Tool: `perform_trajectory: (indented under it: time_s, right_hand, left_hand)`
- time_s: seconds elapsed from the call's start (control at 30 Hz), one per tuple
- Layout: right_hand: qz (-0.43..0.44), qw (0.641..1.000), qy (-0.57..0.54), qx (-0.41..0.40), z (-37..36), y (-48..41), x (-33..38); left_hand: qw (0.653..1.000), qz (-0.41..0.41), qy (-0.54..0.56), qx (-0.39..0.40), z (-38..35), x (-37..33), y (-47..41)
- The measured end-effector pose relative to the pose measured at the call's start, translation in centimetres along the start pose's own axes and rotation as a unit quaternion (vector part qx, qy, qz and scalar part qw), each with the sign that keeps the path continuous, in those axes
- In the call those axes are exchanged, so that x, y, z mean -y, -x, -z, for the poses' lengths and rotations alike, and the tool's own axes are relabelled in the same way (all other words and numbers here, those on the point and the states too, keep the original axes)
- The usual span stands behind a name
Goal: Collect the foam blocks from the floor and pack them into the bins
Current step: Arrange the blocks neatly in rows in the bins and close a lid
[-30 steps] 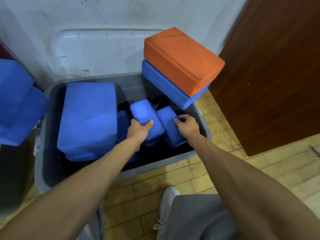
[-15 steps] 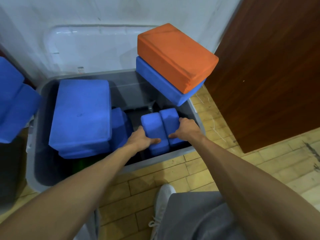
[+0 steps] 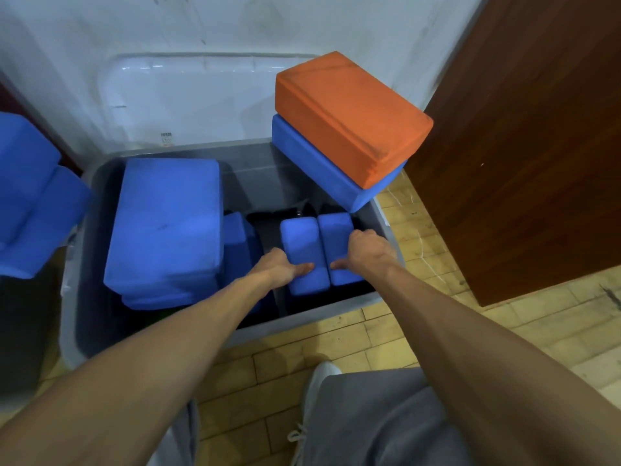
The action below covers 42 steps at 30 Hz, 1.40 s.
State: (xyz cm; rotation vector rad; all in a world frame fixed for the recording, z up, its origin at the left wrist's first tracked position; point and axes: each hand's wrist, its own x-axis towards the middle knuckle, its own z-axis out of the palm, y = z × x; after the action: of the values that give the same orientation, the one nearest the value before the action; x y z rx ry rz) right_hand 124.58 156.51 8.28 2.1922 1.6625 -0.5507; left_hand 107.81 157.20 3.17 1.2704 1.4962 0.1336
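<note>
The rear wall [image 3: 235,25] is painted white and marked with dark scuffs and streaks. At right stands a dark reddish-brown wooden panel [image 3: 537,146], its lower edge meeting the floor. The floor [image 3: 420,331] is laid in yellowish rectangular blocks with dark joints and worn patches. Lighting is even and diffuse.

Yellow tiled floor [image 3: 396,334] carries grey bin [image 3: 322,311], white shoe [image 3: 314,395].

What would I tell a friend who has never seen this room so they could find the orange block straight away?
Start at the grey bin standing against the white wall. At its far right corner, next to the brown door, two blocks are stacked. The orange block is the top one, lying on a blue block, and it is the only block here that is not blue.
</note>
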Motion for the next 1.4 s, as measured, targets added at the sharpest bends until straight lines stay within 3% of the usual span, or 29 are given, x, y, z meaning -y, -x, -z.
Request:
perform_trajectory:
  time_s: [0.13, 0.23, 0.33, 0.4, 0.5, 0.57, 0.67, 0.77, 0.87, 1.0, 1.13, 1.2, 1.3, 1.4]
  right_hand:
    - [0.062, 0.989, 0.133, -0.033, 1.2, 1.9, 1.6]
    - [0.121, 0.979, 0.156, -0.056, 2.8, 3.3, 3.6]
    - [0.17, 0.981, 0.092, -0.031, 4.3, 4.0, 6.1]
    - [0.199, 0.979, 0.051, -0.012, 4.8, 4.2, 7.7]
    - [0.223, 0.974, -0.026, 0.032, 4.9, 4.3, 10.0]
    - [0.226, 0.962, -0.127, 0.091, 4.7, 4.1, 11.7]
    - [0.215, 0.936, -0.231, 0.155, 4.5, 3.8, 14.4]
    - [0.183, 0.931, -0.219, 0.227, 3.2, 3.5, 15.0]
    - [0.159, 0.928, -0.177, 0.287, 1.7, 3.3, 14.9]
    - [0.148, 0.886, -0.289, 0.331, 1.9, 2.9, 15.2]
    - [0.172, 0.83, -0.455, 0.273, 3.9, 2.9, 14.4]
    - [0.176, 0.795, -0.535, 0.226, 4.7, 2.9, 13.6]
    - [0.174, 0.786, -0.571, 0.161, 5.4, 2.7, 11.8]
    - [0.154, 0.781, -0.586, 0.154, 5.5, 2.8, 10.8]
  left_hand:
    - [0.991, -0.034, -0.125, -0.043, 2.5, -1.3, 2.3]
    - [0.983, -0.109, -0.137, -0.049, 6.0, -2.7, 5.1]
    - [0.98, -0.156, -0.048, -0.115, 9.6, -2.4, 7.3]
    - [0.962, -0.156, -0.085, -0.205, 11.9, -0.7, 7.9]
    - [0.927, -0.103, -0.163, -0.321, 14.3, 2.5, 9.0]
    - [0.918, -0.027, -0.192, -0.345, 14.9, 4.2, 10.2]
    - [0.938, 0.083, -0.131, -0.31, 15.4, 6.5, 11.7]
    - [0.96, 0.131, -0.044, -0.242, 15.3, 8.2, 11.9]
    - [0.962, 0.126, 0.065, -0.232, 14.7, 8.7, 11.7]
    - [0.932, 0.093, 0.232, -0.263, 14.5, 8.9, 11.3]
    - [0.907, 0.041, 0.356, -0.219, 14.4, 6.9, 10.7]
    - [0.923, 0.011, 0.34, -0.182, 13.7, 6.1, 10.6]
    - [0.948, 0.009, 0.288, -0.134, 12.1, 6.8, 11.2]
    - [0.922, 0.024, 0.379, -0.078, 11.0, 7.4, 11.3]
